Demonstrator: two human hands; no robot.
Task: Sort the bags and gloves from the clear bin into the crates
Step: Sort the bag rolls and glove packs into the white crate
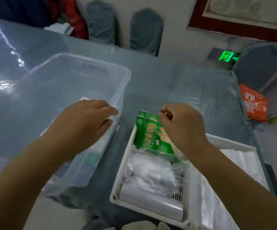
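Observation:
The clear bin (pixel 78 67) sits at the left of the table. My left hand (pixel 86 117) reaches into it near its right wall, fingers apart, touching a flat clear packet (pixel 86 98). A white slatted crate (pixel 126 165) stands to the right with clear gloves or bags (pixel 149 173) and a roll (pixel 151 201) inside. My right hand (pixel 182 125) pinches the top of a green packet (pixel 149 133) that stands tilted at the crate's far end. A second white crate (pixel 237 146) with clear bags lies further right.
The table (pixel 176 83) is covered with a shiny blue-grey sheet. Covered chairs (pixel 144 30) stand behind it. An orange bag (pixel 253 103) lies on the floor past the table's right edge, near a green-lit sign (pixel 227 57).

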